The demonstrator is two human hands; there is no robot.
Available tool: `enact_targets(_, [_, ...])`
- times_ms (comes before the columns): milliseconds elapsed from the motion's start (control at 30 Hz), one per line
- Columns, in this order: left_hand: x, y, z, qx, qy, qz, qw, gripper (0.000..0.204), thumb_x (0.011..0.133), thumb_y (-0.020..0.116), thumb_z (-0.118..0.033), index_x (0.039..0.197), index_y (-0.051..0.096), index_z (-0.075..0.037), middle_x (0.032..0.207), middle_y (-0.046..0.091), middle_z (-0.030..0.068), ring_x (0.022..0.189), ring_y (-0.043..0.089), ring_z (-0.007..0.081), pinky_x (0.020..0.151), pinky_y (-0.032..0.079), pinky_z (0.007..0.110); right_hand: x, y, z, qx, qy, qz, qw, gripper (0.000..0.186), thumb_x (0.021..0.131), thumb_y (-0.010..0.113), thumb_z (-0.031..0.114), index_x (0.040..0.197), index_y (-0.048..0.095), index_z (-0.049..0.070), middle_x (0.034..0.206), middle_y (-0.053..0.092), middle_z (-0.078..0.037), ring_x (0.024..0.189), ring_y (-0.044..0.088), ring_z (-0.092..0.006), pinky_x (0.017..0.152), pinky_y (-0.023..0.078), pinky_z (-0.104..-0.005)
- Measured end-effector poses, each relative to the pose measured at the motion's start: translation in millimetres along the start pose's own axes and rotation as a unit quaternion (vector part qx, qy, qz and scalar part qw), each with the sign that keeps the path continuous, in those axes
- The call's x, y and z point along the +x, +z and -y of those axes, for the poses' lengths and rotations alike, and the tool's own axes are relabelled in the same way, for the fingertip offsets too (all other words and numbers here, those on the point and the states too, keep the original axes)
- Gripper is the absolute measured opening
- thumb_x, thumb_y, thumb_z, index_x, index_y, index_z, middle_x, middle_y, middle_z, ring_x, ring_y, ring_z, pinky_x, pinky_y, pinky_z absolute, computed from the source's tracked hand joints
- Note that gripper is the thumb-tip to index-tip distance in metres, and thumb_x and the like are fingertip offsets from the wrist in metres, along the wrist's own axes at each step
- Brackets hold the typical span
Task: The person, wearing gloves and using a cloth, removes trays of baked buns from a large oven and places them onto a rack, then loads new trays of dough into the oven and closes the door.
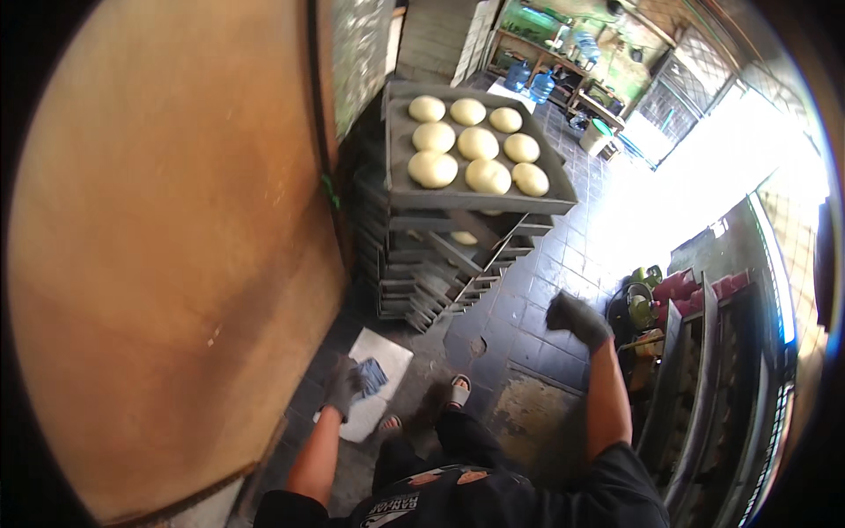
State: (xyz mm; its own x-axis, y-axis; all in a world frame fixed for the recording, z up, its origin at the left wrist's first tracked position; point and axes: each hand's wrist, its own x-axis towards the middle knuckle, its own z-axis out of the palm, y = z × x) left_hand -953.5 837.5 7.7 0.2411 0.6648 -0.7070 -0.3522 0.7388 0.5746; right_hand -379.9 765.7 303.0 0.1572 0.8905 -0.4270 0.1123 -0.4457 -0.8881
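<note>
My left hand (341, 387), in a dark grey glove, is closed on a folded blue cloth (371, 377) at the lower left, above a pale flat slab on the floor. My right hand (578, 319), also gloved in grey, is held out to the right with its fingers curled in, and nothing shows in it. Ahead of both hands, apart from them, a metal tray (475, 201) tops a tall stack. Several round, pale dough balls (478, 143) sit on it in rows. Below it, the stacked trays (422, 295) lie at differing angles, with more dough partly visible between them.
A large tan wall or panel (167, 220) rises close on the left. Along the right stand dark metal racks (695, 378), with green gas cylinders (644, 308) behind them. The pale slab (387, 352) lies near my feet. Blue water jugs (541, 85) and a bucket (596, 136) stand far back.
</note>
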Motion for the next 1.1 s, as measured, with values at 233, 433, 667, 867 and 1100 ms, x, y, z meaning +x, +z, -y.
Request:
enact_targets(233, [-38.1, 356.4, -153.7, -0.029, 0.071, 0.261, 0.962, 0.054, 0.098, 0.068, -0.050, 0.134, 0.056, -0.012, 0.116, 0.066, 0.0077, 0.099, 0.068, 0.0253, 0.081, 0.060, 0.042, 114.0, -101.2, 117.0, 0.230, -0.027, -0.085, 0.969, 0.108, 0.094, 0.049, 0.079, 0.158, 0.025, -0.005, 0.141, 0.055, -0.024, 0.117, 0.064, -0.0367, 0.094, 0.058, -0.0517])
enact_targets(433, [-22.2, 472.8, -152.3, -0.050, 0.095, 0.142, 0.984, 0.044, 0.098, 0.073, -0.036, 0.131, 0.055, -0.015, 0.118, 0.064, 0.0037, 0.102, 0.066, 0.0244, 0.081, 0.061, 0.045, 183.4, -113.0, 145.7, 0.236, -0.040, 0.132, 0.962, 0.072, 0.103, 0.049, 0.064, 0.148, 0.046, 0.009, 0.131, 0.065, -0.016, 0.102, 0.070, -0.0273, 0.083, 0.062, -0.0423])
enact_targets(667, [-1.2, 484.6, -111.8, -0.099, 0.158, 0.048, 0.981, 0.028, 0.097, 0.072, -0.017, 0.122, 0.061, -0.009, 0.112, 0.068, 0.0071, 0.096, 0.068, 0.0238, 0.079, 0.061, 0.040, 193.1, -112.1, 132.2, 0.315, 0.012, 0.225, 0.922, 0.040, 0.100, 0.060, 0.018, 0.132, 0.057, -0.005, 0.121, 0.069, -0.021, 0.101, 0.073, -0.0300, 0.082, 0.064, -0.0399])
enact_targets(867, [-1.7, 510.0, -116.8, -0.168, 0.172, 0.018, 0.970, 0.023, 0.097, 0.068, -0.014, 0.118, 0.067, -0.006, 0.112, 0.072, 0.0100, 0.098, 0.071, 0.0274, 0.079, 0.061, 0.041, 172.0, -99.5, 141.6, 0.369, -0.012, 0.167, 0.914, 0.034, 0.095, 0.059, 0.008, 0.121, 0.059, -0.014, 0.108, 0.070, -0.027, 0.097, 0.073, -0.0425, 0.090, 0.063, -0.0513])
enact_targets(1100, [63.4, 463.6, -93.8, -0.129, 0.204, 0.084, 0.967, 0.036, 0.099, 0.065, -0.022, 0.132, 0.062, -0.007, 0.121, 0.072, 0.0096, 0.109, 0.070, 0.0244, 0.080, 0.058, 0.034, 107.3, -104.3, 132.9, 0.399, -0.074, 0.140, 0.903, 0.025, 0.096, 0.059, 0.007, 0.111, 0.063, -0.013, 0.106, 0.071, -0.024, 0.097, 0.073, -0.0384, 0.085, 0.061, -0.0447])
